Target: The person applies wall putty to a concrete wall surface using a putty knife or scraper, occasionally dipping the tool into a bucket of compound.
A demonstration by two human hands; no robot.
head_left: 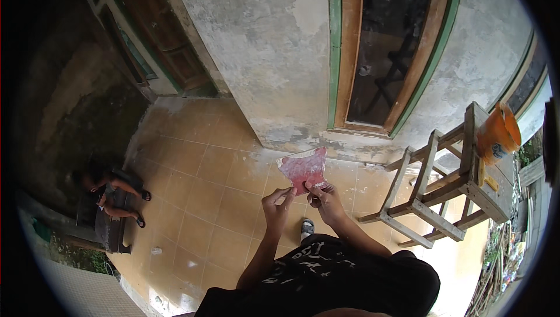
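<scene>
A worn, pinkish-red square sheet (302, 165), pale and frayed along its upper edge, is held up in front of me at the centre of the view. My left hand (277, 206) has its thumb and fingers closed on the sheet's lower left corner. My right hand (324, 203) pinches the bottom edge a little to the right, thumb on the red face. Below my hands are my dark shirt and one sandaled foot on the tiles.
A wooden stand (443, 194) with an orange bucket (494, 139) and a yellow-handled tool (487, 180) is at my right. Another person (116, 200) sits on a dark bench at the left. A weathered wall (256, 42) with a window rises ahead from the tiled floor (216, 188).
</scene>
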